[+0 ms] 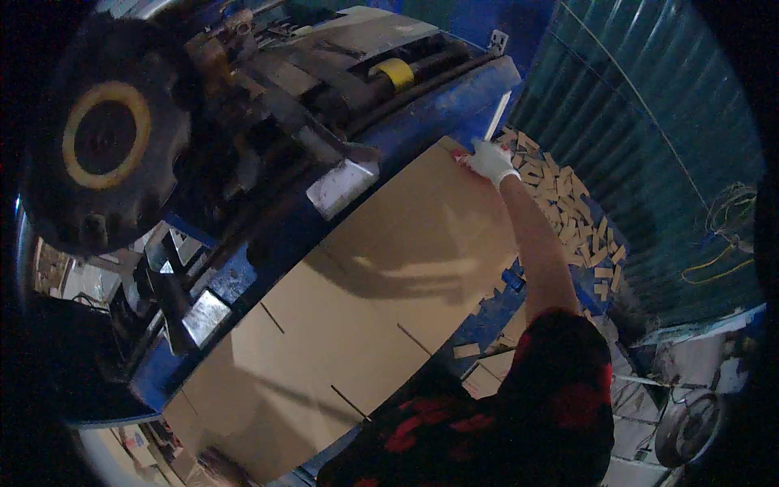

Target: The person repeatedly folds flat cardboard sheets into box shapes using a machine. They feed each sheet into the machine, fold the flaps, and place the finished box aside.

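Nearest the person's body, what appeared to be the left hand (pixel 223 469) lay dim and blurred at the lower rim, beside the near end of a large cardboard sheet (pixel 381 300); how far its fingers were spread, and whether they gripped the edge, could not be told. The sheet stretched slantwise from there, flat and slit in several places, its long side running just along the front of a blue machine (pixel 438 114).

At the sheet's far corner was the right hand (pixel 491 161), in a white glove with reddish fingers. The fingers reached onto the corner and seemed partly bent, but whether they pinched it or merely rested there did not show.

The step in hand looked like lining up or feeding the sheet at the machine. The next move would probably call for both ends to be guided evenly, so that the board stayed square and unbuckled, with fingers clear of the working parts.

Beyond the right hand, small cardboard scraps (pixel 568 211) lay heaped, and past them rose a green corrugated wall (pixel 649 122).
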{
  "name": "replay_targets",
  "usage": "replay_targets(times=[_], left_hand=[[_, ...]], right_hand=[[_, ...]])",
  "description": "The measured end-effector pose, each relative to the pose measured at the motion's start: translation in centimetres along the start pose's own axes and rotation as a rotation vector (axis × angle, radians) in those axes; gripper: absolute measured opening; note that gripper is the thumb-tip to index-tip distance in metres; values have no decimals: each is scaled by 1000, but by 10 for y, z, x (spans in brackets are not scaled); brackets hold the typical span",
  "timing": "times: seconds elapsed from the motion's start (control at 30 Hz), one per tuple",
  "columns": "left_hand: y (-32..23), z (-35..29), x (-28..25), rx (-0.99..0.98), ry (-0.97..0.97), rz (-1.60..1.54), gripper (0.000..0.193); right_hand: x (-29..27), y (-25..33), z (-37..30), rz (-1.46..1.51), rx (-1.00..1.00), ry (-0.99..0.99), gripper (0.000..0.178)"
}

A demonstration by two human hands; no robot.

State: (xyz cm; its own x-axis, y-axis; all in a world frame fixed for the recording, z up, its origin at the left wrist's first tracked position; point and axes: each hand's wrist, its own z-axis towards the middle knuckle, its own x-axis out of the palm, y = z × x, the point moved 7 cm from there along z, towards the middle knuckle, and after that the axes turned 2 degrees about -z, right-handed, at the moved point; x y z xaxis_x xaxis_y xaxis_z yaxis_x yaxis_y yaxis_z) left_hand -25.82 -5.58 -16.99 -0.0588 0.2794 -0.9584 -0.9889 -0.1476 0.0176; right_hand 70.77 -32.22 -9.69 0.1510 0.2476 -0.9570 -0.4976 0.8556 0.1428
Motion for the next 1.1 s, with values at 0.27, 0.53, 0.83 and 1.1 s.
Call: replay_targets(times=[0.27, 0.53, 0.83, 1.1], left_hand=[[-8, -3, 15, -28, 29, 0, 39], [-15, -5, 1, -59, 18, 29, 43], [-33, -9, -7, -76, 16, 63, 48], [-14, -13, -12, -112, 15, 45, 52]], right_hand=[[59, -52, 29, 350, 407, 111, 41], [-18, -139, 23, -5, 468, -292, 30], [-5, -142, -102, 750, 215, 544, 41], [23, -150, -126, 1160, 448, 246, 26]])
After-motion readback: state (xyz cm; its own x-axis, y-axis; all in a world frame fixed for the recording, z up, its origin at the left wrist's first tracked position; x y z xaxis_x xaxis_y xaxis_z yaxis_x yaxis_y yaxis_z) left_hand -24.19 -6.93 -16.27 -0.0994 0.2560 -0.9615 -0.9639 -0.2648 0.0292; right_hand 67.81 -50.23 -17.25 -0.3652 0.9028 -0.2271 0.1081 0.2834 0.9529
